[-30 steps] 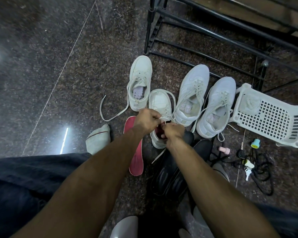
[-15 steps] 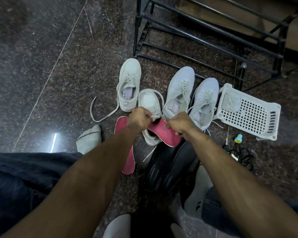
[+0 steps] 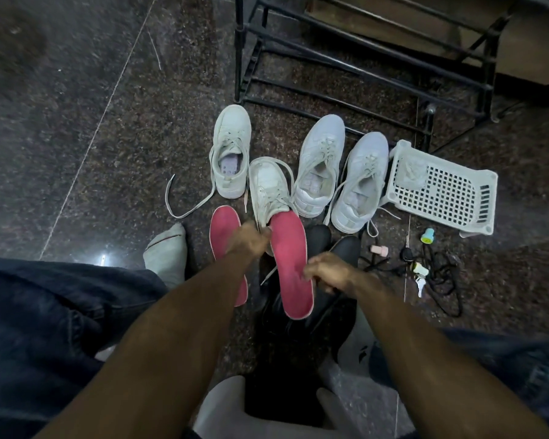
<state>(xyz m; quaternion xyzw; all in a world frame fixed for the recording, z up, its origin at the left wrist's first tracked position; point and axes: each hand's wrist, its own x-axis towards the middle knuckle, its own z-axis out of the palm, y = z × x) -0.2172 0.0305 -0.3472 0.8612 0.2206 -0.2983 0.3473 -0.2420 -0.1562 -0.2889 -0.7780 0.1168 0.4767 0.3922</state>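
Dark speckled stone floor is seen beneath a white laced sneaker, gripped at its heel by the left hand — apparently to steady it. The red insole, thin, smooth and round-ended, is pinched at its edge by the right hand, its far tip at the sneaker's collar.

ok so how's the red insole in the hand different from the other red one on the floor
The held insole is raised, gripped at its edge by the right hand, above the black shoes; the floor insole lies flat on the floor. The held insole shows nearly whole; the floor insole is partly hidden by the left arm. Both are red and alike in shape.
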